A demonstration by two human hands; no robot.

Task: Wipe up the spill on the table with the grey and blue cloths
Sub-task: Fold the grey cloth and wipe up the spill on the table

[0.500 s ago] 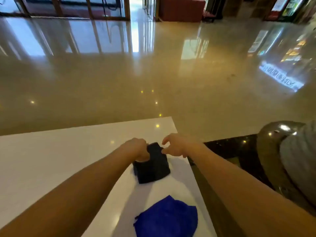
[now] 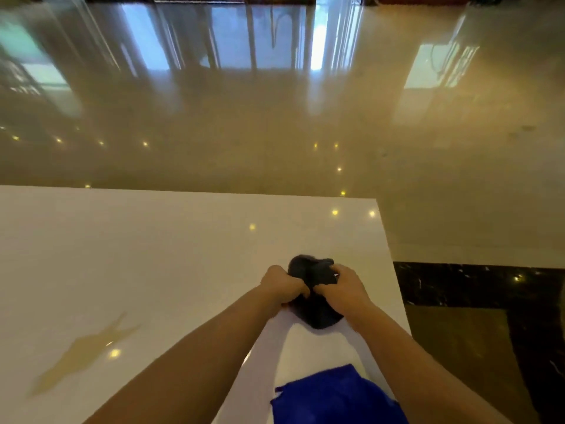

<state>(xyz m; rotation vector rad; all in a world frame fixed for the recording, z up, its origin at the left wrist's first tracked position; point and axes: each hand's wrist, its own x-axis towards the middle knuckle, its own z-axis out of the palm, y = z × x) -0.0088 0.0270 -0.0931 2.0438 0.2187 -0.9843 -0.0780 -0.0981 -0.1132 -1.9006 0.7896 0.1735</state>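
A dark grey cloth lies bunched near the right edge of the white table. My left hand grips its left side and my right hand grips its right side, both closed on the fabric. A blue cloth lies crumpled at the table's near edge, between my forearms, untouched. A yellowish spill spreads in a splayed puddle on the table at the lower left, well apart from both cloths.
The table's right edge runs just beyond my right hand, with a dark marble floor border below it. A glossy beige floor stretches out past the table's far edge.
Both hands have closed on the grey cloth and bunched it up; earlier they only touched its far end. The view has shifted left, bringing the spill into sight.
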